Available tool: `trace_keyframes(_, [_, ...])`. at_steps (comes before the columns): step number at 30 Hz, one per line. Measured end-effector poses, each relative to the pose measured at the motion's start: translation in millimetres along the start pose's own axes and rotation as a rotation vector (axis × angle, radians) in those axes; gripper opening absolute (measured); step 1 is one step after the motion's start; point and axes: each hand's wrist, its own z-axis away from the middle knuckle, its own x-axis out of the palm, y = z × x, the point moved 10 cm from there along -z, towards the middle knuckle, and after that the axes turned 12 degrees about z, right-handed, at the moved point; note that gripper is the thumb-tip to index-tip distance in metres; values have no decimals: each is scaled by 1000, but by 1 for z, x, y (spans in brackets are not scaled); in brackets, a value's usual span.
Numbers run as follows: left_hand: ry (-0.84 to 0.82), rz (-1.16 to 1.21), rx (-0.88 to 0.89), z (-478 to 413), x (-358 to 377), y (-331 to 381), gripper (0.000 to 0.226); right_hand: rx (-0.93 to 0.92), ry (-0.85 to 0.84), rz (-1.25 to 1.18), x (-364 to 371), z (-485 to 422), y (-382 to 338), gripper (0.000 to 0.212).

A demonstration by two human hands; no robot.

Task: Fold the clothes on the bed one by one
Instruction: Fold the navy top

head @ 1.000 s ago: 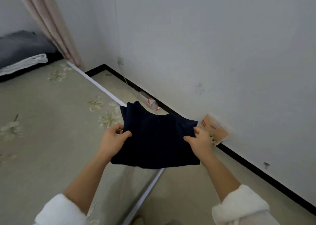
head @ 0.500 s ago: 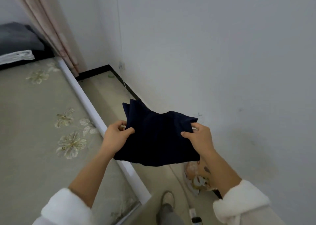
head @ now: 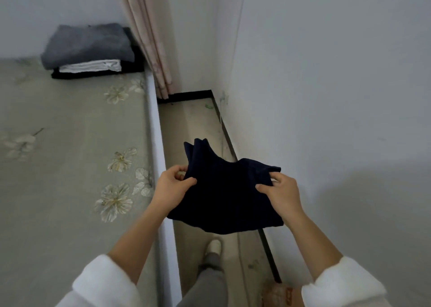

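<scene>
Garment of dark navy fabric (head: pixel 224 195), folded small, held in the air between your two hands.

Your left hand (head: pixel 171 186) pinches its left edge, thumb on top and fingers curled beneath. Your right hand (head: pixel 279 193) grips the right edge the same way, thumb pressed onto the cloth. The garment hangs above the narrow beige floor (head: pixel 198 125) between the pale wall (head: pixel 338 97) and the grey-green bed with cream flower embroidery (head: pixel 58 167), and two pointed corners stick up at its far side. At the bed's far end lies a stack of folded clothes (head: pixel 91 48), grey on top, white in the middle and black underneath, just beside the pink pleated curtain (head: pixel 149 34). Below the garment your light-coloured shoe (head: pixel 213 247) stands on the floor, and a brown cardboard box (head: pixel 277 294) sits near the wall at the lower edge.
</scene>
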Motion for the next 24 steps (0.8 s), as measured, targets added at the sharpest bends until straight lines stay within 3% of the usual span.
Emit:
trace_keyframes(10, [151,28,7,-183,-70,61,18,-116,-148,38,76,-201,-141,22])
trace_keyframes(24, [398,154,-8,-409,-177,135,20,-297,-322,129,209,-441,-343,30])
